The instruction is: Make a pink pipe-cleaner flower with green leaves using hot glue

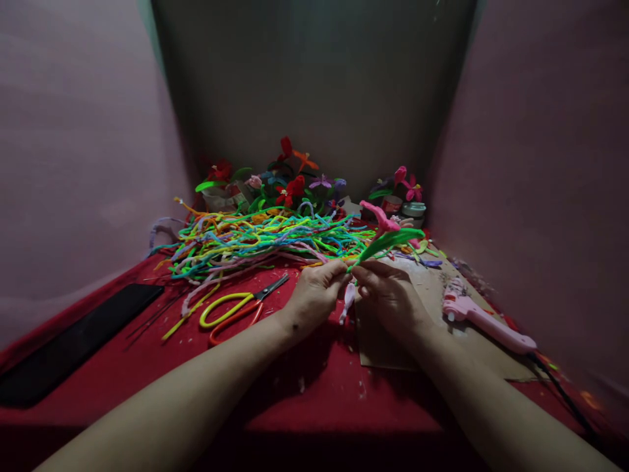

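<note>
A fuzzy flower with a pink bloom (386,223) and a long green leaf (390,241) leans up to the right from between my hands. My left hand (314,295) pinches the lower end of its green stem. Close beside it, my right hand (393,295) grips the stem at the base of the leaf. Just below my fingertips, a small pale pink piece (348,301) is in view near the cardboard's left edge; whether it touches my hands is unclear.
Tangled colored pipe cleaners (265,239) cover the table's back, with finished flowers (292,190) behind. Scissors (233,311) and a black slab (78,341) lie left on the red cloth (304,400). Right, a pink glue gun (486,324) rests on cardboard (383,347), its cord trailing forward.
</note>
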### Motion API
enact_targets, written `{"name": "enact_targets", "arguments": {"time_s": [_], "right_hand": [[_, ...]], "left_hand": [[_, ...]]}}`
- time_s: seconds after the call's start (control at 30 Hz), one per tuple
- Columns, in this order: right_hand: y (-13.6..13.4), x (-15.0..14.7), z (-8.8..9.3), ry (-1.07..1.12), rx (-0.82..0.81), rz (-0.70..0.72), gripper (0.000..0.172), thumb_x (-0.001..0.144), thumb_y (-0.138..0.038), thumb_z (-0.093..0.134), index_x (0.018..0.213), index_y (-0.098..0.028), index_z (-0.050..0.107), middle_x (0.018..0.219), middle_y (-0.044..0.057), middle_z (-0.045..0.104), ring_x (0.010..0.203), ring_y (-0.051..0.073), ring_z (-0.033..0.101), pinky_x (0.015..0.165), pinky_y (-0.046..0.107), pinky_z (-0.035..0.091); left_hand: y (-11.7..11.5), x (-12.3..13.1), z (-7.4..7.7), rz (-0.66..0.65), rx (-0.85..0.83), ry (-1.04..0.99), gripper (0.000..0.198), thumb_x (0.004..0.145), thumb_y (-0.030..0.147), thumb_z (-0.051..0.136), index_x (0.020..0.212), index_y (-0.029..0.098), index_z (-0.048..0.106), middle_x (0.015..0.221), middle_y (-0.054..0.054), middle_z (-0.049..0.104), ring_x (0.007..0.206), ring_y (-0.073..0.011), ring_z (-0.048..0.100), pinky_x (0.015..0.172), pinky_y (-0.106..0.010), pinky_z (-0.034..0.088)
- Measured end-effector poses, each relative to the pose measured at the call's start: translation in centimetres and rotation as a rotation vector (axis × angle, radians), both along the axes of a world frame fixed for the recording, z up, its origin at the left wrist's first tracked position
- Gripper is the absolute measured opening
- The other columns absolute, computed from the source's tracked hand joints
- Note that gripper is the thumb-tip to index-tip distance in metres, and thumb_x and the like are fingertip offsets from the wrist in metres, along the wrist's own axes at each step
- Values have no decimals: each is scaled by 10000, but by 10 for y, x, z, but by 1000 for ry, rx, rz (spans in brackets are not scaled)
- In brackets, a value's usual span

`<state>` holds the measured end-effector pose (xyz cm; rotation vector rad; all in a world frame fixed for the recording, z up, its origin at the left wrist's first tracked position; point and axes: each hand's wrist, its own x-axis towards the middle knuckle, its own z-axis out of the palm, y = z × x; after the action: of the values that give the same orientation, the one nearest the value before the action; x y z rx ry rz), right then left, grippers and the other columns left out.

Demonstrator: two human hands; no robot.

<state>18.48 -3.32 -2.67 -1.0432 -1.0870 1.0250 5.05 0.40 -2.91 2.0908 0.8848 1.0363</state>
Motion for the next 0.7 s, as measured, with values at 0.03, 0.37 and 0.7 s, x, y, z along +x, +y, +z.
{"name": "enact_targets", "arguments": {"time_s": [0.03, 0.37, 0.7], "right_hand": [[0, 0, 0, -9, 8, 14, 149, 631, -299, 657, 689, -163, 639, 604, -10, 521, 536, 101, 372, 505, 251, 299], [11, 12, -14, -74, 145, 53, 123, 680, -315, 628, 678, -191, 627, 590, -22, 481, 564, 116, 403, 557, 259, 335], [5, 8, -3, -129, 132, -22, 81, 686, -261, 613, 669, -184, 634, 622, -12, 549, 584, 123, 432, 556, 261, 329]], "left_hand": [[1, 0, 2, -28, -81, -48, 173, 800, 253, 461, 662, 171, 525, 505, 57, 418, 452, -61, 385, 459, -176, 308], [6, -6, 10, -390, -738, -335, 193, 741, 318, 584, 704, 145, 509, 493, 68, 455, 303, -13, 347, 306, -129, 260], [0, -2, 10, -189, -289, -58, 183, 803, 302, 476, 696, 157, 510, 533, 32, 477, 394, -61, 415, 407, -180, 306]]}}
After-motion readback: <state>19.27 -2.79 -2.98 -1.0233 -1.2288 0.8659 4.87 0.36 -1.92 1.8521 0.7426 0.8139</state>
